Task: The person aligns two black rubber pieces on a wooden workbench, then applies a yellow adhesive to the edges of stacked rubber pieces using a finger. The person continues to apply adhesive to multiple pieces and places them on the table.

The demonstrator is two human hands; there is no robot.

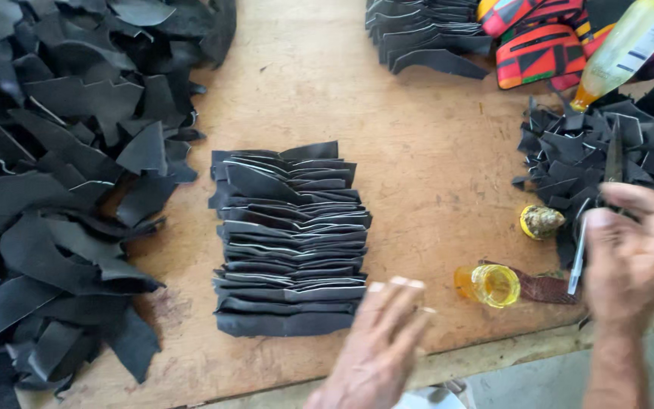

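worn wooden tabletop (433,151), scuffed and stained, seen from above. loose heap of black leather scraps (54,189) covers the left edge. near the middle, toward the front edge, a neat overlapped stack of black leather pieces (289,242). a second such stack (421,34) at the back edge. back right corner: bright patterned red, black and yellow pieces (539,49) and a tilted bottle of yellow liquid (630,45). along the right edge, a smaller heap of black cut pieces (607,144).

left hand (376,348) at the front edge, fingers straight and together, empty, tips just beside the stack's lower right corner; blurred, contact cannot be told. right hand (633,254) near the right edge, fingers closed around a slim tool (578,254) with a dark pointed blade above the hand and a light handle below it. hands well apart.

between the hands: a small clear yellow cup (487,285), a reddish scrap (546,288) just beside it, a crusted yellow cap (540,221) further back.
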